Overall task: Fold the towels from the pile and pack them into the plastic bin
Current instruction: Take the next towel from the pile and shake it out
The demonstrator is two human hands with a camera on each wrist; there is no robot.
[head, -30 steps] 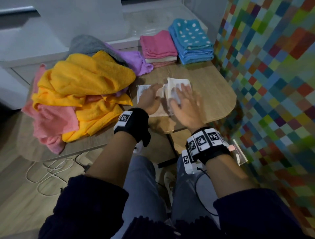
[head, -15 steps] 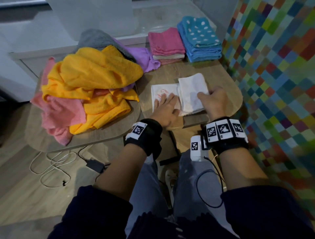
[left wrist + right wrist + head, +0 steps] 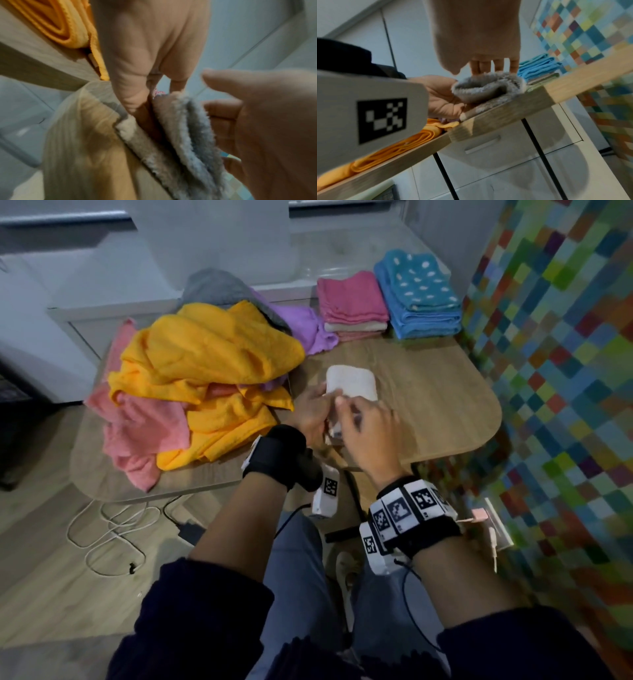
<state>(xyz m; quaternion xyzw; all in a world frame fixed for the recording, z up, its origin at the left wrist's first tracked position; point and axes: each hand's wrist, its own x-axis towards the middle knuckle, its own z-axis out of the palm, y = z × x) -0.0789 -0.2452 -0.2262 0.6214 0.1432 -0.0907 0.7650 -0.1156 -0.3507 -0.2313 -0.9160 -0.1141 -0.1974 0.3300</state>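
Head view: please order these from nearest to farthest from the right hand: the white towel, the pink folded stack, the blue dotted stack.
From the right hand:
1. White towel, under its fingers.
2. Pink folded stack, far edge, left.
3. Blue dotted stack, far right corner; nearly level with the pink, slightly farther.

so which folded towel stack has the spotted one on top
The blue stack at the table's far right corner, beside the checked wall; its top towel has white spots. The pink stack to its left is plain.
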